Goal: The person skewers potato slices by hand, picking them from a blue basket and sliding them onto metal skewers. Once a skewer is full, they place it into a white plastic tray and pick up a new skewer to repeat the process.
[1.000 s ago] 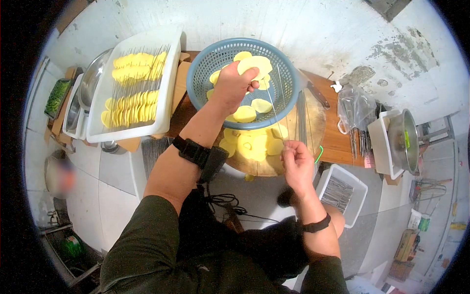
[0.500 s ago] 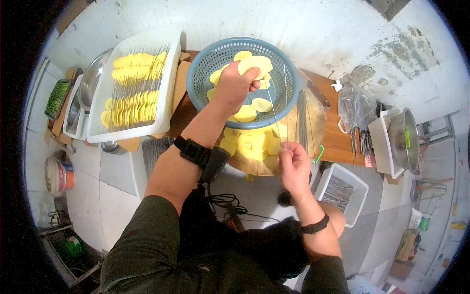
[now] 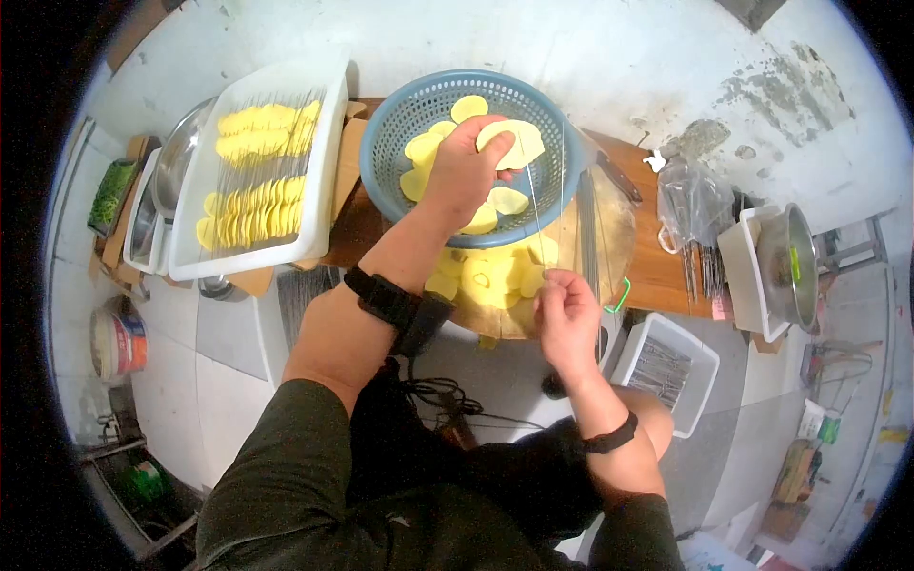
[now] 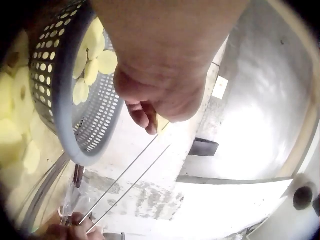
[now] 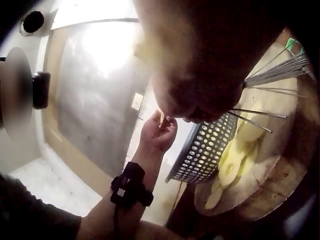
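Observation:
My left hand (image 3: 464, 171) grips a few pale yellow potato slices (image 3: 516, 145) above a blue-grey colander (image 3: 379, 124), thumb across the front slice. Lower and to the right, my right hand (image 3: 568, 319) pinches the near ends of two thin metal skewers (image 3: 536, 209) between thumb and fingertips. One skewer runs up into the held slices. The other passes beside them, its tip free in the left wrist view. More potato slices (image 3: 468, 108) lie inside the colander, and others are piled on the round wooden board (image 3: 609, 238) in front of it.
At the left a white tray (image 3: 328, 181) holds rows of skewered potato slices (image 3: 262, 214). Bare skewers (image 3: 587, 228) and a knife (image 3: 621, 181) lie right of the colander. A white bin (image 3: 700, 390) of skewers stands low at the right, below a plastic bag (image 3: 695, 205).
My left hand has shifted slightly right and down with the slices. The free skewer's tip has swung to the right, away from the slices. My right hand has moved only a little.

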Action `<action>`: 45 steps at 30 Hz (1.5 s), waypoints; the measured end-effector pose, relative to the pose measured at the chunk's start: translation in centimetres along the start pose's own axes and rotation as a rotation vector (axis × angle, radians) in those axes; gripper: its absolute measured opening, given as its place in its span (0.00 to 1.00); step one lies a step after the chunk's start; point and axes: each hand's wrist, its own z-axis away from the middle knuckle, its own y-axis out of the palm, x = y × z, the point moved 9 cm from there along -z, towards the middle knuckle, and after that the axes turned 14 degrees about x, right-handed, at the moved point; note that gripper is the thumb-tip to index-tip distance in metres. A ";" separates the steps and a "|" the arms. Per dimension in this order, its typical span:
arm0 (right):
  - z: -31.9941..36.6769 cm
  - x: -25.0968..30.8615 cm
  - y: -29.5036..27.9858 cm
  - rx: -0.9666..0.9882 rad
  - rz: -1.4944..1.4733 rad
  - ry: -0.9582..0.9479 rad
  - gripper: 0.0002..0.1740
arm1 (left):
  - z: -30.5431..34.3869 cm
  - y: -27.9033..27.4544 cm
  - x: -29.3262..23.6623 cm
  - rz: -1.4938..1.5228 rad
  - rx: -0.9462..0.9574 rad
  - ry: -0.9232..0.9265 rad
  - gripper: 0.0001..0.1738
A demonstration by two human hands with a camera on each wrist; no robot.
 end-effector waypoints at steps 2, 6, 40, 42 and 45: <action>0.0 -0.1 0.0 0.001 0.010 -0.002 0.06 | -0.1 -0.2 0.2 -0.009 -0.004 0.008 0.16; 0.2 0.0 0.1 -0.008 0.051 -0.002 0.06 | -0.2 -0.5 0.2 -0.050 -0.027 0.017 0.16; -1.4 4.9 -6.9 -0.143 -0.164 -0.049 0.08 | -9.0 -7.1 -0.6 -1.160 0.341 -0.504 0.20; -1.2 4.8 -7.2 -0.146 -0.182 -0.044 0.08 | -10.1 -7.4 3.0 -1.434 0.469 -0.548 0.23; -1.3 4.6 -8.0 -0.173 -0.175 -0.039 0.08 | -9.4 -6.3 7.3 -1.808 0.633 -0.584 0.30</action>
